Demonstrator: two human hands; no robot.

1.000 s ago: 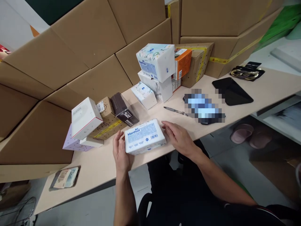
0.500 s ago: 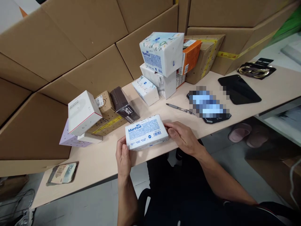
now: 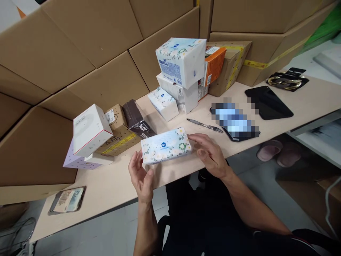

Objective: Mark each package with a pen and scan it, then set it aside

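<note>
In front of me a tissue pack rests on the table, its floral face with a blue logo and green ring turned up. At its left end is my left hand, open, thumb apart and fingertips partly hidden behind the pack's edge. By the right end my right hand is open too, fingers stretched toward the far corner and thumb away from the wrapper. Whether any fingertips touch the pack I cannot tell. Behind it lies a dark brown box, and to the upper right a grey pen.
Stacked tissue packs and an orange box stand at the back. To the left are a white box, a brown carton and banknotes. A blurred-out phone and black tablet-like slab lie right.
The tissue pack has turned over, from its printed-text side to its floral side. Both hands have loosened from its ends, their fingers and thumbs spreading apart.
</note>
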